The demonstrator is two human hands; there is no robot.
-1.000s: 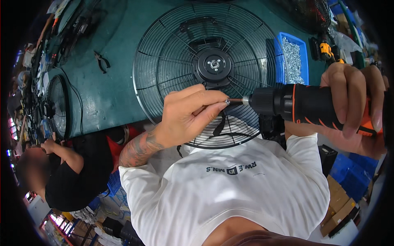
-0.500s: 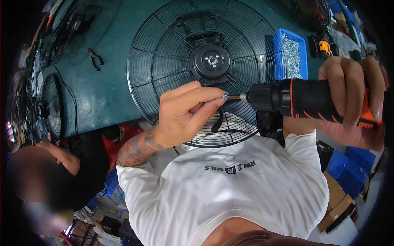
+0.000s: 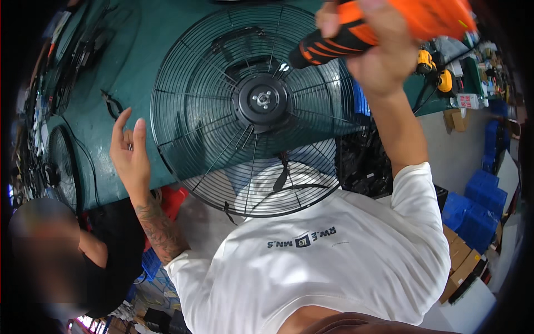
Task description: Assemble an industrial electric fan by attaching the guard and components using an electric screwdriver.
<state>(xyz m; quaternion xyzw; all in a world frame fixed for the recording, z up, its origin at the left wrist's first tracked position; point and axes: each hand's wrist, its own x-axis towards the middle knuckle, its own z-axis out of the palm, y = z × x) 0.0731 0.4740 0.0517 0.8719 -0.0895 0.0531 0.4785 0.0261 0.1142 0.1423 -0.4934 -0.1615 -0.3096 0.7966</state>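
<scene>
A black round wire fan guard (image 3: 183,131) lies over the table's edge, with a dark round motor hub (image 3: 261,101) at its middle. My right hand (image 3: 386,58) is closed around an orange and black power drill (image 3: 339,42), smeared by motion. The drill's nose points left, above the guard beyond the hub, and a bright glint shows at its tip; whether a screw is there I cannot tell. My left hand (image 3: 130,153) is raised left of the guard, thumb and forefinger apart, the other fingers partly curled. Beside its fingertips lie dark-handled pliers (image 3: 113,104).
A blue tray (image 3: 360,99) shows partly behind my right forearm. Yellow and black power tools (image 3: 444,82) and a bottle (image 3: 470,101) lie at the right. Another fan guard (image 3: 62,167) stands at the left, near a co-worker in black (image 3: 114,250). Blue crates (image 3: 478,203) are at lower right.
My left hand has let go of the screw at the drill bit and moved left. My right hand has swung the drill up and leftward, over the guard's far part.
</scene>
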